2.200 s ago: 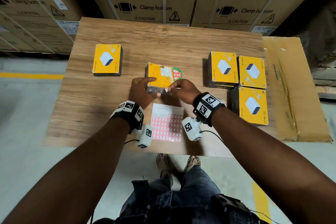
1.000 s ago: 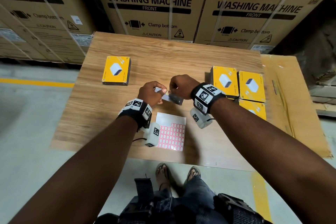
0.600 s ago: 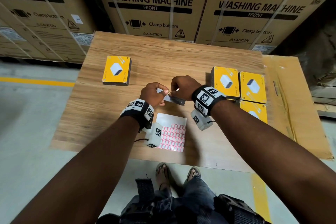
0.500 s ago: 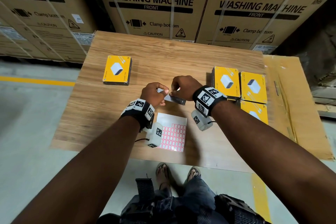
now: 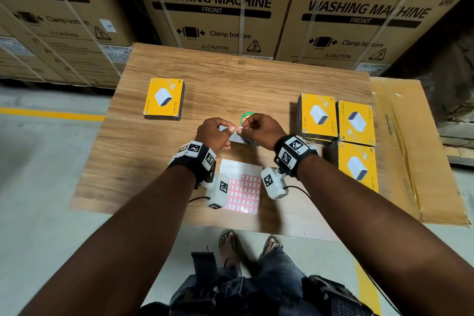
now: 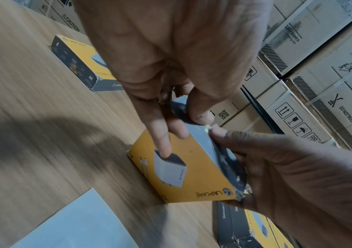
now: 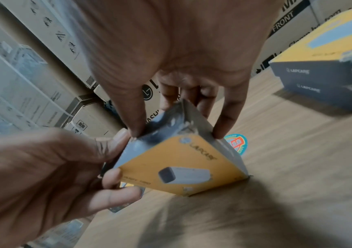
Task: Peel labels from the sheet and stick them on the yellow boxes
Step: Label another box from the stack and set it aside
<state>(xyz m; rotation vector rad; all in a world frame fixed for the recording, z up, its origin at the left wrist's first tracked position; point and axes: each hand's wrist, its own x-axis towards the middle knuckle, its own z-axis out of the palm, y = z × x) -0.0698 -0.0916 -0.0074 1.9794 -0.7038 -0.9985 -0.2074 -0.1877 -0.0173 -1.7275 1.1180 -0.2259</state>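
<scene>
Stretching across the back of the scene, tall brown cardboard washing-machine cartons stand behind the light wood-grain tabletop, on which both forearms reach forward side by side with wrists close together. A lone yellow charger box lies flat at the table's far left, and a cluster of three yellow charger boxes sits at the right. Near the front edge, between the wrists, lies the white label sheet with red-bordered stickers, its long axis running toward the person. The held yellow cardboard box with grey sides is tipped up on one edge at the table's centre, its yellow printed face turned toward the person and a grey narrow side on top, long axis running left to right. The left hand is clamped on the box, thumb on the grey side and fingers down the yellow face; the right hand pinches the box's top edge from the other end, thumb and forefinger meeting the left thumb at a small red-edged label (barely visible). Compared with two seconds ago, the box has turned from lying flat in the hands with its printed back upward to standing on edge, and the round green sticker on the table now shows beyond it.
</scene>
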